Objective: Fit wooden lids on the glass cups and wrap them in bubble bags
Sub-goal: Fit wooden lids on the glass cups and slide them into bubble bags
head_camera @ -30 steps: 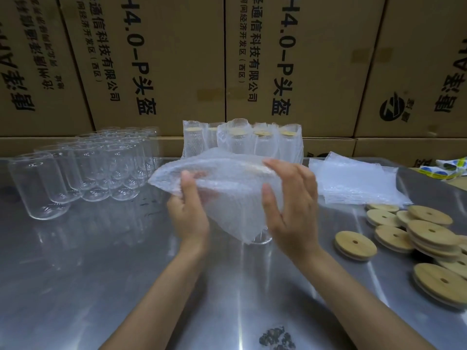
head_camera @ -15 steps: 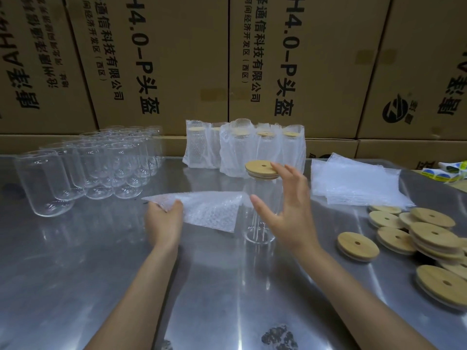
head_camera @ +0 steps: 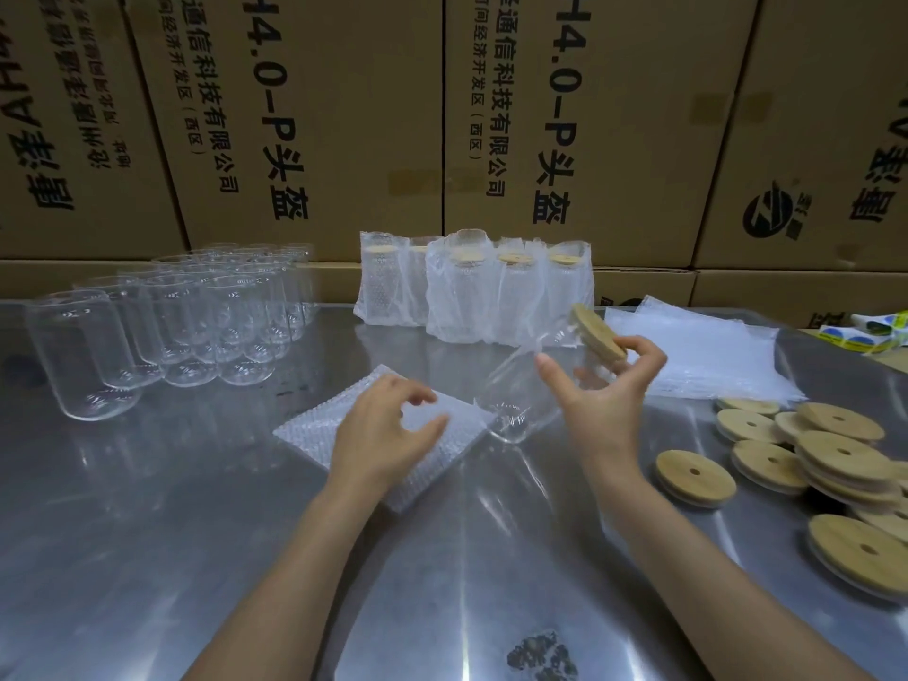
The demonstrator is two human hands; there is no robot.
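My right hand (head_camera: 607, 385) grips a clear glass cup (head_camera: 521, 390) with a round wooden lid (head_camera: 597, 331) fitted on it. The cup is lifted and tilted, its base pointing down-left toward a flat bubble bag (head_camera: 319, 425) lying on the steel table (head_camera: 147, 533). My left hand (head_camera: 388, 435) hovers over the bag with fingers loosely curled, and I cannot tell if it touches the bag. Several bare glass cups (head_camera: 196, 326) stand at the left. Several wrapped, lidded cups (head_camera: 471, 292) stand at the back middle.
A stack of flat bubble bags (head_camera: 697, 351) lies at the right back. Several loose wooden lids (head_camera: 806, 459) are piled at the right edge. A sheet of stickers (head_camera: 874, 329) lies far right. Cardboard boxes (head_camera: 344, 115) wall off the back.
The bubble bag went from held in both hands to lying flat on the table. My right hand took the lidded cup, lifted it and tilted its base toward the bag.
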